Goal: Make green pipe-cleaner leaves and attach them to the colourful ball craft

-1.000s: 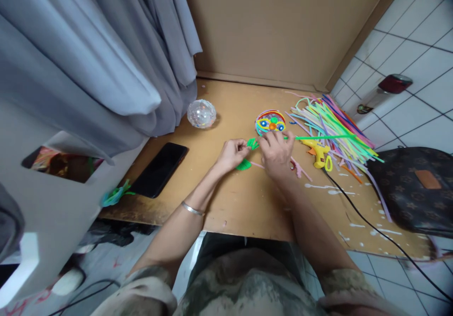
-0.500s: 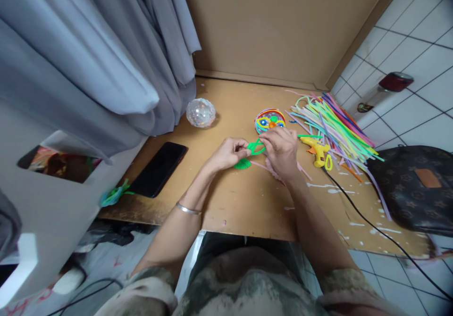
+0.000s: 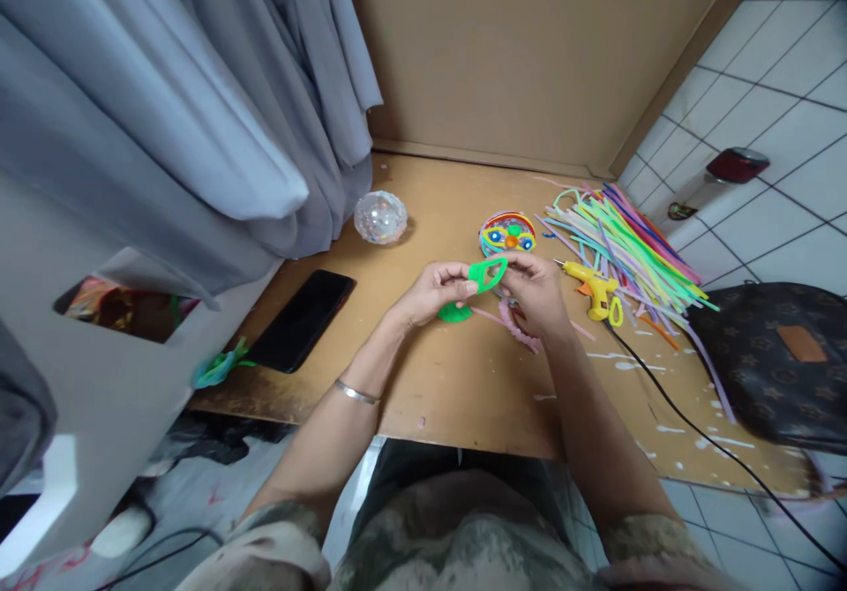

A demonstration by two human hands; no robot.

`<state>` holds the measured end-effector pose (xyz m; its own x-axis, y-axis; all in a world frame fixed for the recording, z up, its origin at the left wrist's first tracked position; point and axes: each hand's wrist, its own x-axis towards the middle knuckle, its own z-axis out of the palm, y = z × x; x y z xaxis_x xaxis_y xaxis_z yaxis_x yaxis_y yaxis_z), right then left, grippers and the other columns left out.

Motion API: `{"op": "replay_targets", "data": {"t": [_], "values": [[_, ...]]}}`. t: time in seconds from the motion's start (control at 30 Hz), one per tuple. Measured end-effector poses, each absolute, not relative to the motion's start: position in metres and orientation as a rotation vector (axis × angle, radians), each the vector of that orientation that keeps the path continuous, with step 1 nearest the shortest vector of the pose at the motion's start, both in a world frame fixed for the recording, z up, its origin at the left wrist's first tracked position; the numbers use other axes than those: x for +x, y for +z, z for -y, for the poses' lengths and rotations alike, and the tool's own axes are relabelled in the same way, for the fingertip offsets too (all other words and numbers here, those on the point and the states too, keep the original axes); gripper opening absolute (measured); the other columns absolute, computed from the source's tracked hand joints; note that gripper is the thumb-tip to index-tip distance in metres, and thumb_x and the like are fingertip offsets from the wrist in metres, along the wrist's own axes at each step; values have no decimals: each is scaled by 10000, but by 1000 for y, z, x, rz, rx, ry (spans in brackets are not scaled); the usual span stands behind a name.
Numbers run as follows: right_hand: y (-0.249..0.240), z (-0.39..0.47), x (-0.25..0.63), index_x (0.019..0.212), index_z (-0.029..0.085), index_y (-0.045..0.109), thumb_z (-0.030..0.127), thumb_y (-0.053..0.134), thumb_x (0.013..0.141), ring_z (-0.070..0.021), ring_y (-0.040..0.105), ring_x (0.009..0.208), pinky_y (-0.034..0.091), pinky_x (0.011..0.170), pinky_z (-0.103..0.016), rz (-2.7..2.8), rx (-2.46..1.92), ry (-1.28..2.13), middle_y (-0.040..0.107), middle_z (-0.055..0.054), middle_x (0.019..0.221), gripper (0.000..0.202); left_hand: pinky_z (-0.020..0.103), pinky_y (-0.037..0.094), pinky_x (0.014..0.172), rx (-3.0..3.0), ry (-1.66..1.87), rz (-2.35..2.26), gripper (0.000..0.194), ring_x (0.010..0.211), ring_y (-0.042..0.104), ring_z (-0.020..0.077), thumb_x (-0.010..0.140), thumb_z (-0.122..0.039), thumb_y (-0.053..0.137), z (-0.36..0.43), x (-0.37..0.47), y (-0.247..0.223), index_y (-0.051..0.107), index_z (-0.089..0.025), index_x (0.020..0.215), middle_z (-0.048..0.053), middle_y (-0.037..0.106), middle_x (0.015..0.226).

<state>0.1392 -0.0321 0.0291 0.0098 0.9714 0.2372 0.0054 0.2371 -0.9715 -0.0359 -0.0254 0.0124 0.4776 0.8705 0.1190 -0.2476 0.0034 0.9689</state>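
A bent green pipe-cleaner piece (image 3: 485,277) with an open loop is held up between both hands. My left hand (image 3: 437,293) pinches its left end between thumb and fingers. The fingers of my right hand (image 3: 535,289) close on its right side. Below, on the table, lie a green scalloped piece (image 3: 454,312) and a pink fuzzy strip (image 3: 518,326), partly hidden by my right hand. Just beyond the hands is a round colourful piece (image 3: 507,234) with two blue eyes and an orange centre.
A clear ball (image 3: 380,217) and a black phone (image 3: 303,320) are on the table (image 3: 423,388) to the left. At the right are a yellow glue gun (image 3: 594,289) with a black cable, a pile of coloured pipe cleaners (image 3: 635,243) and a dark bag (image 3: 774,362).
The green strand that stuck out right past my right hand is folded in, and the loop now looks flatter and wider. My right hand has shifted slightly down, uncovering more of the round piece.
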Motion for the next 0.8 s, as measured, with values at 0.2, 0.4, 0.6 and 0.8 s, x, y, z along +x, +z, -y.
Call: {"op": "replay_targets", "data": {"t": [0.2, 0.4, 0.6, 0.8], "values": [[20, 34, 126, 826, 208, 747, 337, 686, 709, -162, 616, 681, 496, 659, -303, 1371, -1027, 941, 710, -11, 756, 184, 218, 346, 507, 1042, 1186, -649, 486, 488, 418, 54, 562, -529, 883, 23, -22, 9, 614, -154, 716, -49, 510, 559], [21, 35, 118, 808, 201, 742, 403, 677, 762, -145, 566, 643, 473, 654, -296, 1403, -1025, 914, 690, -13, 736, 218, 202, 371, 492, 980, 1319, -723, 514, 471, 426, 44, 527, -553, 890, 19, -14, 2, 604, -147, 661, -55, 525, 538], [10, 36, 114, 655, 189, 670, 539, 717, 697, -92, 354, 484, 305, 479, -251, 1199, -1144, 863, 498, 43, 505, 357, 215, 450, 523, 968, 1365, -786, 526, 520, 517, 68, 536, -554, 872, 24, -3, -3, 608, -149, 744, -26, 616, 610], [-1, 39, 119, 649, 188, 645, 582, 799, 579, -70, 391, 459, 308, 451, -227, 1045, -1125, 1026, 610, 20, 568, 429, 212, 493, 551, 939, 1361, -748, 554, 550, 579, 81, 501, -529, 904, 28, 6, -7, 584, -158, 759, -23, 640, 618]]}}
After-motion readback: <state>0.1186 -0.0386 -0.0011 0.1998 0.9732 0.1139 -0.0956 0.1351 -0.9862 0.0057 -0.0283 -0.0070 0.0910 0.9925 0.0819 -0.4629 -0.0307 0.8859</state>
